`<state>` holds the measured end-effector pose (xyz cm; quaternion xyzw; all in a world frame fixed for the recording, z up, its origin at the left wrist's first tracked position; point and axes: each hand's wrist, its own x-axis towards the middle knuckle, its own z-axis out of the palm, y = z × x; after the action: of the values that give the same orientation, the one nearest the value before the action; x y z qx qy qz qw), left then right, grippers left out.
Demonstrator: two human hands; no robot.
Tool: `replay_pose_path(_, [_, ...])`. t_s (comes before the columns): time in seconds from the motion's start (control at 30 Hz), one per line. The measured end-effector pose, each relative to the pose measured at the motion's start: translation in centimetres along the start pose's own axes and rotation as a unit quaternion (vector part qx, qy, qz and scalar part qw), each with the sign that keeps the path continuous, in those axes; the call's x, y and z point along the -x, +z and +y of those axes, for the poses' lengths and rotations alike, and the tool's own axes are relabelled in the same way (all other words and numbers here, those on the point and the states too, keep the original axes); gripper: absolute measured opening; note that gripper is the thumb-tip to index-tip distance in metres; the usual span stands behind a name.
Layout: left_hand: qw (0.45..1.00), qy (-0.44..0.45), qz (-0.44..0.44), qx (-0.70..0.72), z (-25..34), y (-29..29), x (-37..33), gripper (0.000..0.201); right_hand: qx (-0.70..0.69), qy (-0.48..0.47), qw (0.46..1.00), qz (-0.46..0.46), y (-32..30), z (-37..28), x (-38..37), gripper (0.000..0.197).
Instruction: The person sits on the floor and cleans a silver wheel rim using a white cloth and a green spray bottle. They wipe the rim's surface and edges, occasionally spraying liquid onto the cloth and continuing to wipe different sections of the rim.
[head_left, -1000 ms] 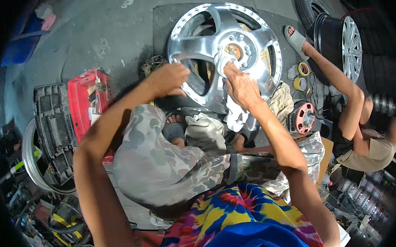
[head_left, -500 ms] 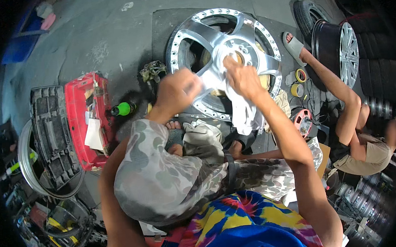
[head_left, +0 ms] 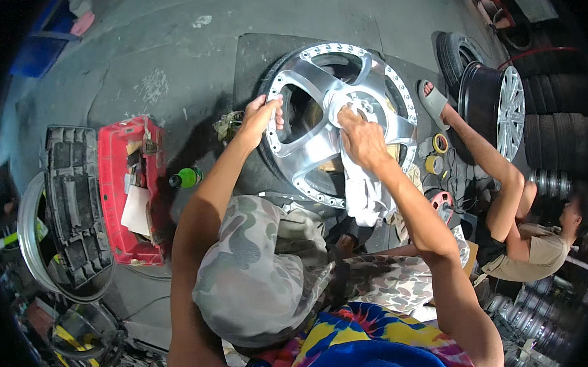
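Note:
A polished silver alloy wheel [head_left: 309, 157] with broad spokes and studs round its rim lies face up before me, on top of a tyre. My left hand [head_left: 262, 117] is closed round the left edge of the rim, the fingers curled over it. At the hub, my right hand [head_left: 363, 138] presses a white cloth [head_left: 361, 196] against the metal with its fingertips bunched. The cloth's loose end hangs down over the near side of the wheel.
Left of me stand a red plastic crate [head_left: 111, 213] with odds and ends, a green bottle [head_left: 186, 178] and a black grille-like panel [head_left: 76, 208]. Tape rolls [head_left: 440, 142] lie on the right. Beyond sit a co-worker [head_left: 525, 248], another wheel [head_left: 482, 97] and stacked tyres [head_left: 564, 129].
My left hand has gone from above the near spoke out to the rim's left edge and taken hold of it. The right hand still has the cloth at the hub. My view has shifted.

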<state>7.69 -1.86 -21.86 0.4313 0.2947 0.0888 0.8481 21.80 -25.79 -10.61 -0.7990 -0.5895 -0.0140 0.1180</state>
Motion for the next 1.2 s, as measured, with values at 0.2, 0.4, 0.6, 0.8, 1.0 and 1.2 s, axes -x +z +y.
replay_pose_path(0.2, [0.996, -0.023, 0.038, 0.077, -0.7, 1.8, -0.1, 0.017, 0.013, -0.011, 1.0, -0.022, 0.0, 1.3, -2.3, 0.031])
replay_pose_path(0.4, [0.991, 0.007, 0.097, 0.095, -2.1, 2.1, 1.1, 0.022, 0.039, 0.021, 0.99, -0.133, -1.4, 0.6, -5.3, 0.031])
replay_pose_path(0.6, [0.974, 0.003, 0.194, 0.117, -5.6, 5.0, 4.8, 0.027, 0.064, -0.074, 0.992, -0.075, 0.0, -1.0, -8.1, 0.026])
replay_pose_path(0.8, [0.977, 0.01, 0.154, 0.147, -6.4, 4.9, 5.9, 0.022, 0.143, -0.11, 0.971, -0.155, 1.3, -3.9, -11.8, 0.026])
replay_pose_path(1.0, [0.973, -0.002, 0.023, 0.228, -6.4, 2.9, 6.3, 0.051, 0.162, -0.126, 0.972, -0.118, 2.4, -3.8, -13.2, 0.023])
replay_pose_path(1.2, [0.935, -0.083, -0.017, 0.344, -6.0, -0.2, 6.7, 0.1, 0.098, -0.265, 0.931, -0.23, 4.1, -6.2, -8.9, 0.021])
